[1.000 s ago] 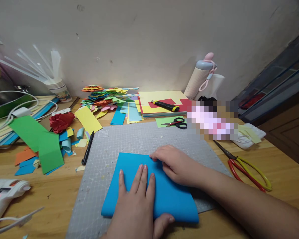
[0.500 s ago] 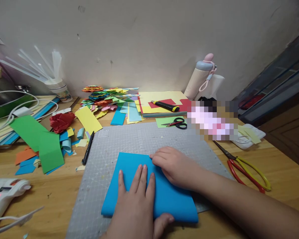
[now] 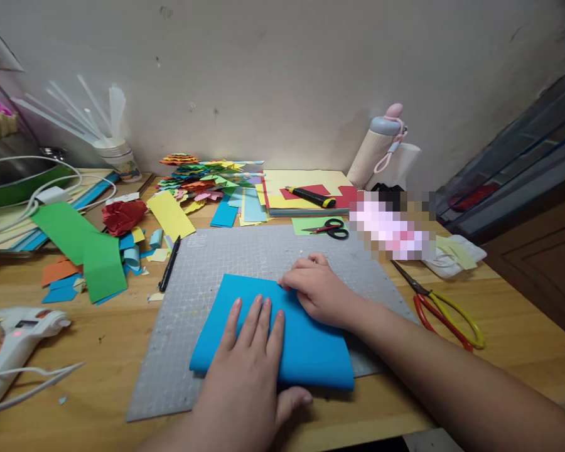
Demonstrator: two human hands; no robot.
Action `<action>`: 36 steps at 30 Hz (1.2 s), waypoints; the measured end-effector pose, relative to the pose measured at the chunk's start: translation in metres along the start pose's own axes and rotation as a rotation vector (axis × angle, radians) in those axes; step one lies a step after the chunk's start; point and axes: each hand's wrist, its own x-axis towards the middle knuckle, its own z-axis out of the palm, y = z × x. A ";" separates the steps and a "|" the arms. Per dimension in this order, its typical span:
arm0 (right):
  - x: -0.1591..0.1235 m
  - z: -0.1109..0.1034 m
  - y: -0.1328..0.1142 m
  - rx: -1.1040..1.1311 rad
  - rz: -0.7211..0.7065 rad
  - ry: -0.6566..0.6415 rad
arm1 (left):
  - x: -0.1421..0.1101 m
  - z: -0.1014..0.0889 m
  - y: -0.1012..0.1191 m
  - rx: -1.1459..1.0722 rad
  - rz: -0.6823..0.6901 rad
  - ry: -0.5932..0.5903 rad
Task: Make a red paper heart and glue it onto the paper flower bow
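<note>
A sheet of blue paper, folded over with its rounded fold towards me, lies on the grey cutting mat. Flat on its left half rests my left hand, fingers spread and thumb out past the near fold. My right hand has its fingers curled at the far edge of the blue paper, pinching it there; the fingertips are partly hidden. Left of the mat lies a black pen. At the mat's far edge, small black scissors lie on light green paper.
Large scissors with red and yellow handles lie to the right. A white glue gun with its cable is at the left. Behind are a utility knife on a paper stack, a bottle, paper flowers and green strips.
The view has shifted, so the near side of the mat and table shows more. My right fingers have curled more at the far edge of the paper; my left hand stays flat on it.
</note>
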 end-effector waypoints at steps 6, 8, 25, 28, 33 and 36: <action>-0.001 0.001 0.004 -0.015 -0.012 0.001 | -0.022 -0.016 -0.002 0.042 0.089 0.069; -0.001 0.002 0.004 -0.018 -0.021 0.003 | -0.029 -0.020 -0.002 0.035 0.104 0.093; -0.003 -0.002 0.002 -0.068 0.003 -0.021 | -0.047 -0.003 0.015 0.011 0.014 0.095; -0.003 -0.002 0.001 -0.068 0.004 -0.021 | -0.054 0.000 0.017 0.030 -0.026 0.160; -0.002 -0.003 0.001 -0.060 0.013 -0.026 | -0.069 0.009 0.014 0.023 -0.021 0.256; -0.001 -0.004 0.000 -0.061 0.016 -0.028 | -0.071 0.013 0.014 0.039 0.019 0.248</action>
